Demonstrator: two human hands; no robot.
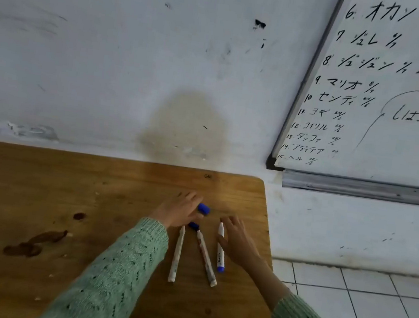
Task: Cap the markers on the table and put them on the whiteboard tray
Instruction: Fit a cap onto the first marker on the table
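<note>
Three white uncapped markers lie side by side on the wooden table [67,194]: a left marker [176,255], a middle marker [206,258] and a right marker [220,250] with a blue end. My left hand [179,209] rests flat above them, fingertips touching a blue cap [204,208]. A second blue cap [193,226] lies just under that hand, at the middle marker's tip. My right hand [237,239] hovers with fingers spread beside the right marker, thumb against its barrel. The whiteboard tray [360,189] is on the wall to the right, above the table.
A whiteboard [396,89] covered in handwriting hangs on the stained wall. The table's right edge is close to my right hand; a white tiled floor [369,310] lies beyond it. Dark stains [34,243] mark the tabletop at left.
</note>
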